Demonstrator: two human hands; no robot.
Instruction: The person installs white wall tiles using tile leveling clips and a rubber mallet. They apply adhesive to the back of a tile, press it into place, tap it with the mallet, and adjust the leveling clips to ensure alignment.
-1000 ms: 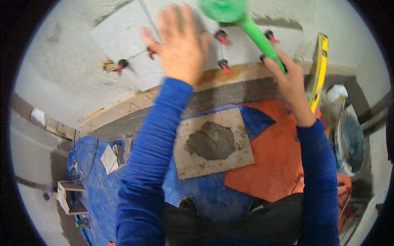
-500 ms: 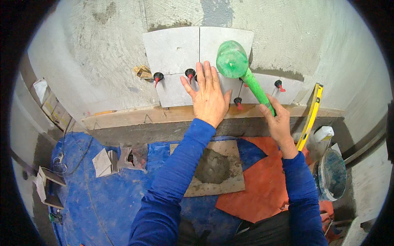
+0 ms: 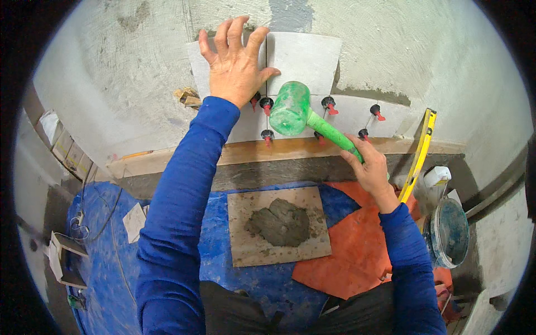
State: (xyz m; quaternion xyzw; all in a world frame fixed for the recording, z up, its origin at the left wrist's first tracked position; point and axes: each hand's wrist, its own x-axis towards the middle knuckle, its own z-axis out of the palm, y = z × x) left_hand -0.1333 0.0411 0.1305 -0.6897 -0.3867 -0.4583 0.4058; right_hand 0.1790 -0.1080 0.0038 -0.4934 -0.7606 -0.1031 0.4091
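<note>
A person's left hand point(image 3: 237, 61) lies flat, fingers spread wide, on a smooth pale grey wall tile point(image 3: 223, 67) set into a rough, mottled plaster wall point(image 3: 123, 72). The right hand point(image 3: 369, 170) is curled tight around the handle of a glossy green rubber mallet point(image 3: 296, 111), whose rounded head hangs just in front of the tiles, right of the left hand. Red-and-black levelling clips point(image 3: 267, 104) stud the joints between the tiles. Below them runs a wooden batten point(image 3: 312, 148). Nearer, on crumpled blue point(image 3: 111, 268) and orange point(image 3: 363, 257) sheeting, a square board point(image 3: 245, 245) carries a lump of wet grey mortar point(image 3: 279, 222). A yellow spirit level point(image 3: 419, 153) leans at right, beside a blue-stained bucket point(image 3: 446, 231).
</note>
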